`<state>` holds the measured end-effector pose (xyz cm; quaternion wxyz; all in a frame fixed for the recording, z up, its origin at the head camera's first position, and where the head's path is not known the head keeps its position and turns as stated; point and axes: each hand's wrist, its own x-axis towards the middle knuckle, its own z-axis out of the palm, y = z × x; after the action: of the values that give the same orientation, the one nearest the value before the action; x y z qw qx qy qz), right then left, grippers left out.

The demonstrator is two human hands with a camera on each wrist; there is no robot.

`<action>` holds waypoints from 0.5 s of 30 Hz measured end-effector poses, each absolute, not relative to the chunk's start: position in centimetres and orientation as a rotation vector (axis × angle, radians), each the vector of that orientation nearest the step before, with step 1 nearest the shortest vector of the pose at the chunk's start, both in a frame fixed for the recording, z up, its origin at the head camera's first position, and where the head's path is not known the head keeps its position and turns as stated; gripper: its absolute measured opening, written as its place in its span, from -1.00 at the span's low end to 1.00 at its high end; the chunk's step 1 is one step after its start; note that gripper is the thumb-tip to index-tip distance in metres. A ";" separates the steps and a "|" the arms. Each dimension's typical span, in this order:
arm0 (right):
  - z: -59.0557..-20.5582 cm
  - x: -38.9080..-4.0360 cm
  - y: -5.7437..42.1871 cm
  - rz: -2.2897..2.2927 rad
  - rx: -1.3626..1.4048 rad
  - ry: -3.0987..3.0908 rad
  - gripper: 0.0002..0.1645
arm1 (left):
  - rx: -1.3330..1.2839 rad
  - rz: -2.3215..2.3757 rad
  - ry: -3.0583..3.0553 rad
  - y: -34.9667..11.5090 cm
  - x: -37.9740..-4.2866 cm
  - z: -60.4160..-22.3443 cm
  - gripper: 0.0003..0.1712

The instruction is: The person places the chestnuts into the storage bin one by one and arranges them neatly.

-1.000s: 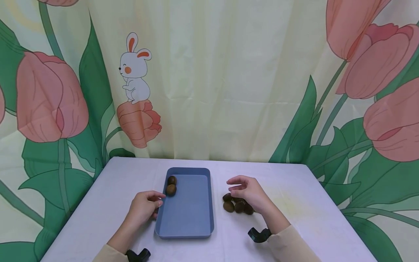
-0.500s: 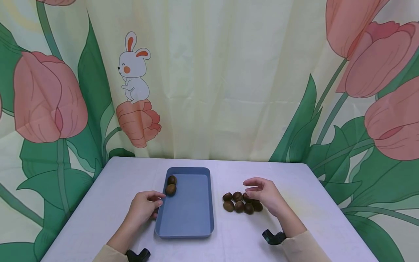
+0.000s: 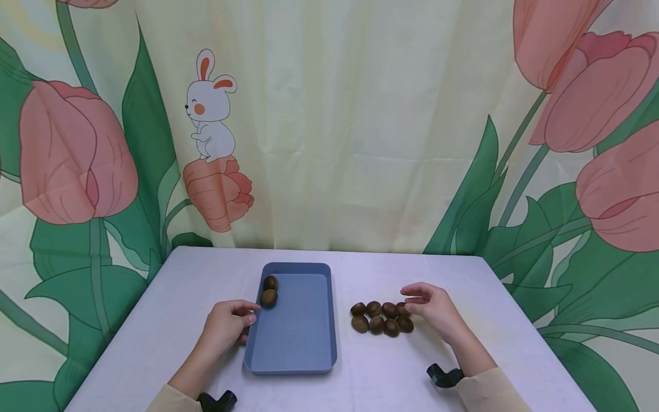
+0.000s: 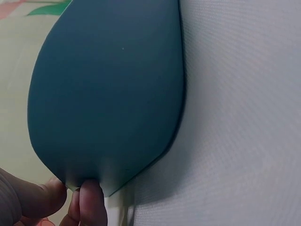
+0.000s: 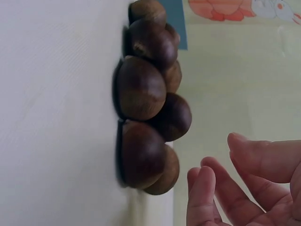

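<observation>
My left hand (image 3: 225,327) is at the left side of a blue rectangular tray (image 3: 296,349), its fingertips touching the rim and outer wall. The left wrist view shows those fingertips (image 4: 91,202) close against the tray's end. Inside the tray, two brown chestnuts (image 3: 269,298) sit one behind the other along the left wall. To the right of the tray, several chestnuts (image 3: 376,325) lie in two rows. Over the right end of the back row hovers my right hand (image 3: 436,309), partly covering one chestnut. In the right wrist view its thumb and fingers are spread with nothing between them.
A white cloth (image 3: 206,274) covers the table, and its far edge meets a curtain (image 3: 350,143) printed with tulips and a rabbit. Each wrist carries a black camera mount (image 3: 444,376) beside a beige sleeve (image 3: 491,389).
My right hand has moved rightward along the chestnuts, uncovering more of them in two rows. My left hand, the tray and its two chestnuts have stayed in place.
</observation>
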<state>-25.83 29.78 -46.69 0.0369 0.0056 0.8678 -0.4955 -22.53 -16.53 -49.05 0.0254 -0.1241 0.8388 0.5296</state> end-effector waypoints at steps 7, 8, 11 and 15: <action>-48.0 -26.5 30.9 -1.493 0.063 2.682 -0.53 | -0.389 1.633 2.600 -16.5 -22.7 -49.2 -0.71; -48.1 -26.6 31.0 -1.489 0.068 2.681 -0.53 | -0.389 1.633 2.601 -16.5 -22.7 -49.3 -0.71; -48.4 -26.8 31.1 -1.478 0.083 2.674 -0.53 | -0.393 1.634 2.600 -16.5 -22.7 -49.4 -0.71; -48.8 -27.2 31.2 -1.452 0.105 2.660 -0.53 | -0.397 1.635 2.604 -16.5 -22.8 -49.4 -0.71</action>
<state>-27.16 31.18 -48.80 0.0544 0.0345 0.8759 -0.4781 -22.76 -16.53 -49.43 0.0207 -0.1281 0.8397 0.5274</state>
